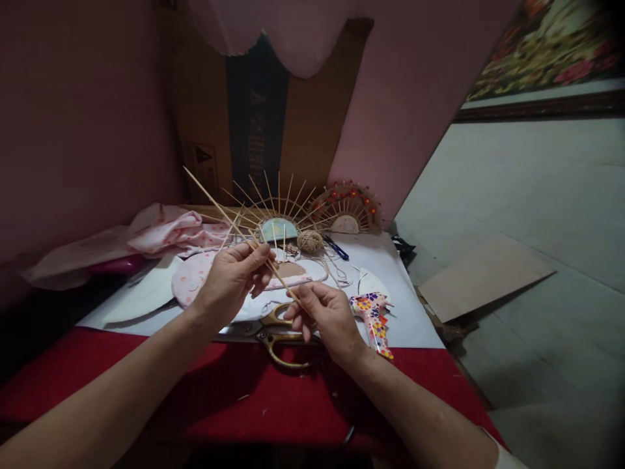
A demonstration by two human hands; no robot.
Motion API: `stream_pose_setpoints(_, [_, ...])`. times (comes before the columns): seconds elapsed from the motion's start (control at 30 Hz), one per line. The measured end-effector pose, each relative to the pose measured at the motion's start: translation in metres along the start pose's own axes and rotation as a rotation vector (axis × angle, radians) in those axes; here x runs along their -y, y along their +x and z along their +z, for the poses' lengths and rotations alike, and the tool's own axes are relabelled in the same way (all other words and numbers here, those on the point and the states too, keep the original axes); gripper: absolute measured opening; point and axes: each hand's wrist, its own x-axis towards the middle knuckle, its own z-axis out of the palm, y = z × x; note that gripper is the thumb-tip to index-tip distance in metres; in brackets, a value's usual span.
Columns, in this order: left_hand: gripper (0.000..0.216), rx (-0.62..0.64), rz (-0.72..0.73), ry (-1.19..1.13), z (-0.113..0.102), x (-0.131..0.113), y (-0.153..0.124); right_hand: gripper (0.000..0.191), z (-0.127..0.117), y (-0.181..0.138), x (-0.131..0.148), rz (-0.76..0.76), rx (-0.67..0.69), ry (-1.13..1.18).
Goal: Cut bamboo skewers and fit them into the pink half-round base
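Note:
A thin wooden skewer [209, 195] slants across the middle of the view, held in both hands above the table. My left hand [239, 273] pinches it near its middle, and my right hand [327, 316] grips its lower end. Below them lie large scissors [288, 358] with brass-coloured handles, partly hidden by my right hand. Pink dotted fabric covers a rounded piece [188, 280] beside my left wrist. Right of my right hand rests a flower-patterned glue gun [374, 319]. Behind the hands stands a half-round piece [278, 228] with sticks fanning out from it.
A fan-shaped piece with red beads [364, 202] leans at the back right. Near it are a twine ball [310, 241] and a blue cutter [336, 248]. Pink cloth [166, 231] is heaped at the left. White paper [415, 312] lies over a red tablecloth [219, 404].

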Motion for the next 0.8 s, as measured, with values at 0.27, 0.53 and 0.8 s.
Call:
stream_pose_setpoints(0.27, [0.024,-0.167,0.005,-0.082,0.000,-0.006,0.001,0.024,-0.002,-0.002,-0.001,0.034,0.010,0.185])
stream_pose_setpoints(0.53, [0.021,-0.031,-0.022,-0.030,0.001,0.003,-0.002,0.024,0.003,-0.002,-0.001,-0.007,0.050,0.140])
stream_pose_setpoints(0.8, [0.018,-0.137,-0.016,-0.028,0.001,0.000,0.000,0.024,0.001,-0.001,-0.003,-0.044,0.024,0.068])
